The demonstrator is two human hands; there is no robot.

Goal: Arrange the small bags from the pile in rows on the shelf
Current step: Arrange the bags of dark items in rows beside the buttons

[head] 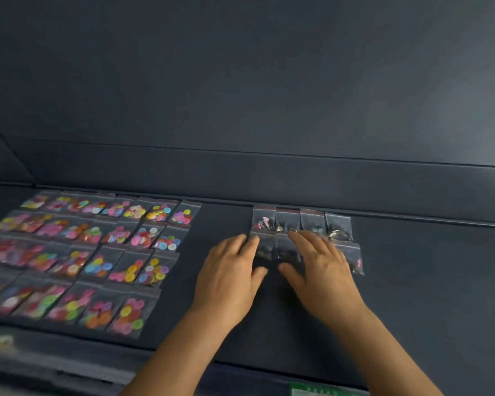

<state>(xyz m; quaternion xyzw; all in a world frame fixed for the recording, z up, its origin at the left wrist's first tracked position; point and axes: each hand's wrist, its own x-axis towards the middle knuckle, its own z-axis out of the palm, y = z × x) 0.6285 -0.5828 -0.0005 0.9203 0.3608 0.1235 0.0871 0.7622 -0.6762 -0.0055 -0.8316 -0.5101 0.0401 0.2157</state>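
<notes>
Two hands lie flat on the dark shelf at lower centre of the frame, palms down and fingers spread. Your left hand rests with its fingertips at the left end of a short row of small clear bags, and your right hand covers the middle and right part of that same row. Neither hand is closed round anything; both press or rest loosely on the bags, and whether the fingers pinch a bag underneath is hidden.

Just above your fingertips, four more small bags with dark contents stand side by side in a neat row against the back edge of the shelf, their sealed tops away from you. One bag of the nearer row shows clear of your right hand at its right end, lying a little askew.

Well apart to the left, filling the left side of the frame, many bags of bright coloured discs lie in several rows, edge to edge and partly overlapping, running from the back of the shelf to its front edge. Their nearest rows are blurred.

Behind everything, a dark back panel rises across the upper frame. At the bottom edge, right of centre, a green label shows in part.
</notes>
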